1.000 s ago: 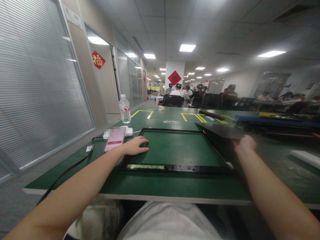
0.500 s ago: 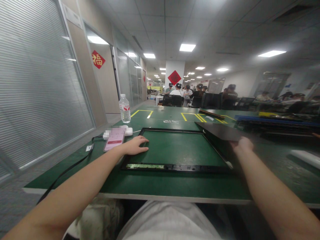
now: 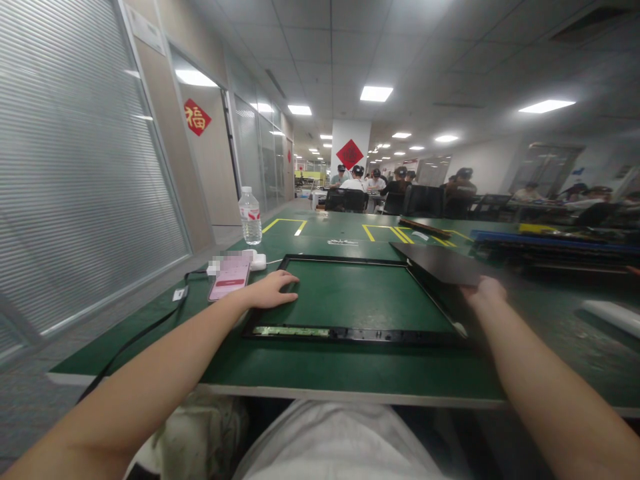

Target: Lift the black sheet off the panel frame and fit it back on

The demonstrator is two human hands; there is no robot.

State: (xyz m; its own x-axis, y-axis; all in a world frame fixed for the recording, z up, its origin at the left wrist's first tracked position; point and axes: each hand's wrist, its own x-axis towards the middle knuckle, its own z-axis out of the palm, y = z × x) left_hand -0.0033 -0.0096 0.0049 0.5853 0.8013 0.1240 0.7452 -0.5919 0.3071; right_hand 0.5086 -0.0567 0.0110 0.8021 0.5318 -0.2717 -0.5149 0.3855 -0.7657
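Observation:
A black rectangular frame lies on the green table, with a strip of green circuit board set in its near side at the left. My left hand rests palm down across the frame's left side, its fingers stretched out and apart. On the right, a thin dark flat panel stands tilted up over the frame's right side, its far left corner near the frame's far right corner. My right hand grips the panel's near right edge; the fingers under it are mostly hidden.
Left of the frame lie a phone, a white charger and a black cable. A water bottle stands behind them. Dark panels with blue edges are stacked at the right, near a white roll. Several people sit farther back.

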